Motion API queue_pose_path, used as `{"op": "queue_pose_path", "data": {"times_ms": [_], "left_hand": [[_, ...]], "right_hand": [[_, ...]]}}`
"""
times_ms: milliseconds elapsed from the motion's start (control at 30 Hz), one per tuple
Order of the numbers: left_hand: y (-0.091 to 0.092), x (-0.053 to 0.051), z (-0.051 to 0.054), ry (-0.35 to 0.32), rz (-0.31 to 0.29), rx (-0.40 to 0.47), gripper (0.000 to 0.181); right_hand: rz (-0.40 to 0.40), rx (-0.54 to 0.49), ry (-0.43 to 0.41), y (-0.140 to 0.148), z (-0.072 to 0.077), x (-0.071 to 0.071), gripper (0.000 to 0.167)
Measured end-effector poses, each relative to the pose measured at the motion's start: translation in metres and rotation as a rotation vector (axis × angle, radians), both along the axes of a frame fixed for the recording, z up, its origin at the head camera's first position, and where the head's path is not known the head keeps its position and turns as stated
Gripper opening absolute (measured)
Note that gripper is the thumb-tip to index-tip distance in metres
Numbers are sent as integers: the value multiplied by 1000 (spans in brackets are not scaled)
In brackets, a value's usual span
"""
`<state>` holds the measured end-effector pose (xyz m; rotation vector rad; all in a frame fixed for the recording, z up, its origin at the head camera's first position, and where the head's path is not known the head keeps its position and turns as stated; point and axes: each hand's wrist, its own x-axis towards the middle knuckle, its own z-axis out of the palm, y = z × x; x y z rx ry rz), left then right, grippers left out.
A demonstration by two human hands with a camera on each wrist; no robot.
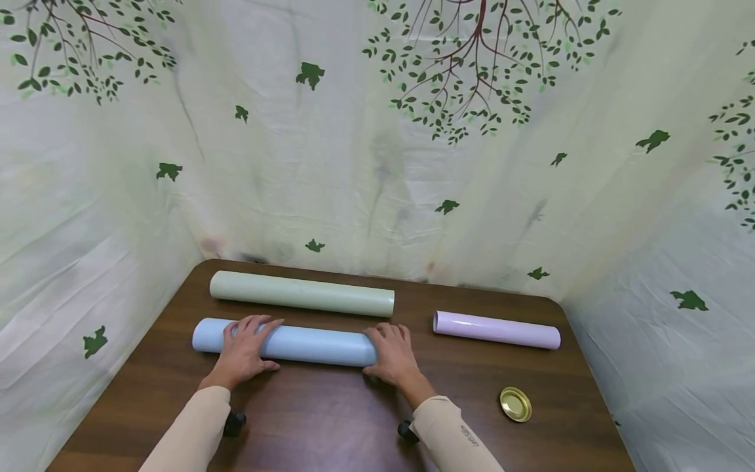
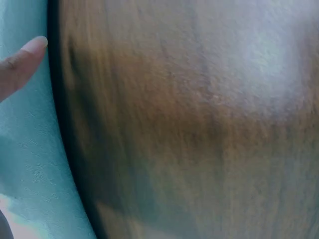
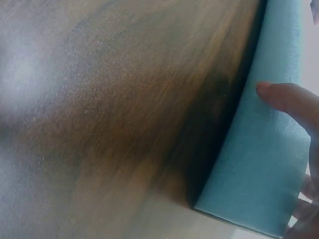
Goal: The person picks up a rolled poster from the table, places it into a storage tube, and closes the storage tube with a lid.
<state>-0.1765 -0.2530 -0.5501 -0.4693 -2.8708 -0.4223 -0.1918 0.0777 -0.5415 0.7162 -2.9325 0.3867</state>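
Observation:
A light blue roll (image 1: pixel 318 344) lies lengthwise across the brown table, and both hands are on it. My left hand (image 1: pixel 244 351) grips it toward its left end, fingers over the top and thumb on the near side. At the right end my right hand (image 1: pixel 392 354) holds it the same way. The left wrist view shows a thumb (image 2: pixel 30 55) against the roll's surface (image 2: pixel 30 139). In the right wrist view, the thumb (image 3: pixel 281 97) presses the roll (image 3: pixel 254 169) near its end, and other fingertips show on the far side.
Behind the blue roll lies a longer pale green roll (image 1: pixel 301 294). A thinner lilac roll (image 1: pixel 498 330) is on the right. A round gold lid (image 1: pixel 516 404) sits on the table (image 1: pixel 330 419) at the near right. White leaf-print curtains (image 1: pixel 354 164) surround the table's back and sides.

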Motion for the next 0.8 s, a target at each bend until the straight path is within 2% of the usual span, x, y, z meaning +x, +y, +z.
{"op": "queue_pose_path", "data": {"times_ms": [233,467,800], "left_hand": [[5,-3,4,-17,-8,25,88],[7,-2,6,-42,-6,46,89],[6,-3,15,-23,-4,103,79]], "right_hand": [[6,-38,7,6,2,2,76],[1,-68,-41,11,7,5,78],[0,-126,-44,14,10,12,76]]}}
